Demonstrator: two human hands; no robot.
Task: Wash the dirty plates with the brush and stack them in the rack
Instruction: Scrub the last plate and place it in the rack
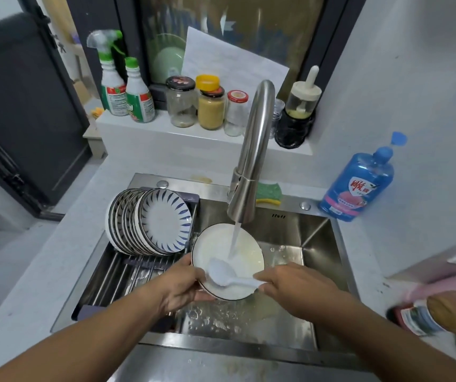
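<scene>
Hands hold plate, brush under faucet beside rack.

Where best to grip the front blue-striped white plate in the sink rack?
Probably pinch the upper rim of the front blue-striped white plate, coming from above. It stands on edge with its back against the other striped plates, so only its top rim and face are free.

- Blue soap bottle: upright, well right of and beyond the right hand.
- Green sponge: beyond that hand.
- Jars: farther back, one perhaps holding paste.
</scene>
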